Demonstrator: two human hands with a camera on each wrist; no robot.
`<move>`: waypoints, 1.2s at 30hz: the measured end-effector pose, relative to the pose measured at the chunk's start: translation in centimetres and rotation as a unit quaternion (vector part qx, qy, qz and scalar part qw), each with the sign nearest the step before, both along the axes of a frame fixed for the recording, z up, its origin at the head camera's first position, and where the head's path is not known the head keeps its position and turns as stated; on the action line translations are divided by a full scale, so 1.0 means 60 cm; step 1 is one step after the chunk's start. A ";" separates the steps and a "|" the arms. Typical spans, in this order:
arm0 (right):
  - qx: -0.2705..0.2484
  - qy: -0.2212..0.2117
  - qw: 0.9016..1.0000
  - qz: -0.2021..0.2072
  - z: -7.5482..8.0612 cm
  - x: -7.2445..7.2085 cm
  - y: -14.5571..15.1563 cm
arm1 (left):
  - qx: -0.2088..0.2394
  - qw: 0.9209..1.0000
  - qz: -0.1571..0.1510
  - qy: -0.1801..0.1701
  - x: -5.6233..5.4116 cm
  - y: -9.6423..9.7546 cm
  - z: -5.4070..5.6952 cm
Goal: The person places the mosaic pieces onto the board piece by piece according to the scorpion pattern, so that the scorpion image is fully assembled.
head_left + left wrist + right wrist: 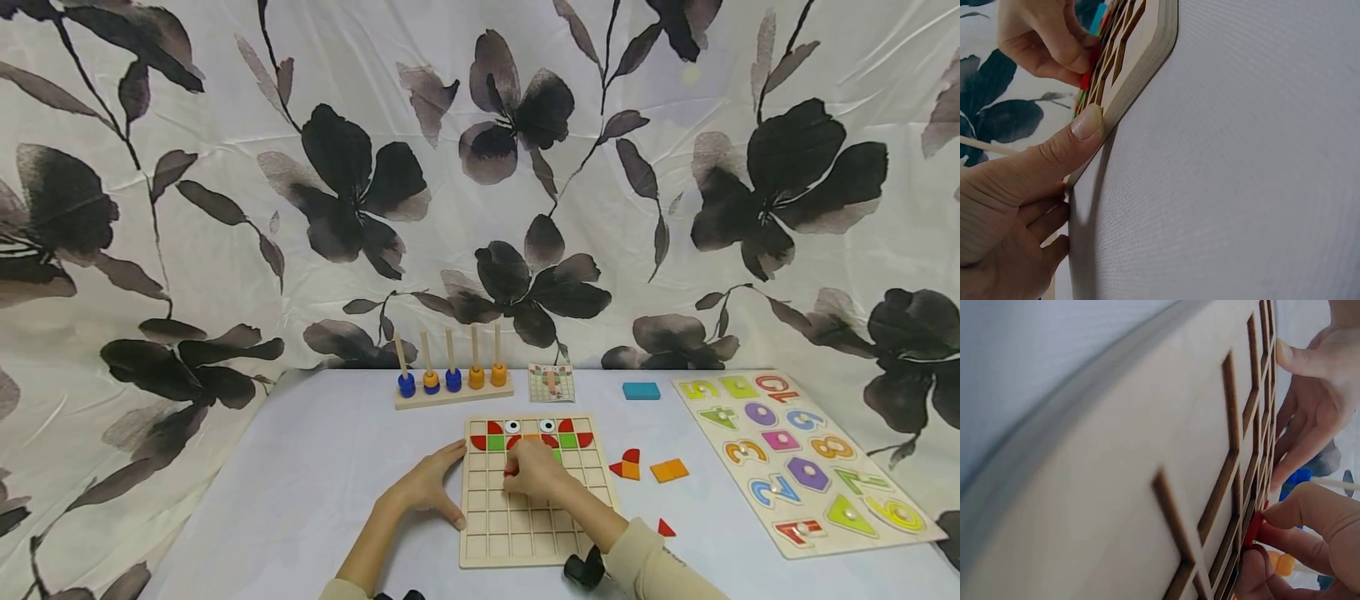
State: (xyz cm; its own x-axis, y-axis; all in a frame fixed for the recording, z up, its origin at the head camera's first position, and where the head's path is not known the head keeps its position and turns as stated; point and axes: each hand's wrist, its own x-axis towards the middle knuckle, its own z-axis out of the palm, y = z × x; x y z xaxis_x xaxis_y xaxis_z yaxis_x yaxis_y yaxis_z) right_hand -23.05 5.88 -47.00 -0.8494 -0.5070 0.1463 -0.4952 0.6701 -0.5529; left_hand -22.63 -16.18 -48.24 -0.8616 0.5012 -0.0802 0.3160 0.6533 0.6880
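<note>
A wooden grid board point(487, 551) lies on the table. Red, green, orange and white-eyed pieces fill squares along its far rows. My left hand point(425, 483) is at the board's left side, thumb and fingers spread apart. In the left wrist view, the left thumb point(1054, 147) touches the board's edge. Over the middle of the grid, my right hand point(537, 469) pinches a small red piece point(1252, 530) between thumb and fingers. That piece is down at the grid surface in the right wrist view; its full shape is hidden by the fingers.
Right of the board lie a red-and-orange cluster point(630, 469), orange pieces point(669, 471) and a red triangle point(666, 528). Behind are a peg stand point(453, 397) with blue and orange beads, a picture card point(562, 392) and a blue block point(641, 391). A number puzzle point(757, 454) lies far right.
</note>
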 end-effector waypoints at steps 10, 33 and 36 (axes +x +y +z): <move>0.131 0.105 0.986 -0.014 0.006 0.016 -0.019 | 0.000 1.000 0.003 0.003 -0.001 0.002 -0.001; 0.134 0.080 0.987 0.039 0.015 0.008 -0.010 | 0.005 1.000 0.001 0.004 0.001 0.002 0.001; 0.137 0.099 0.985 0.025 0.015 0.014 -0.013 | 0.005 1.000 0.002 0.003 0.001 0.002 0.001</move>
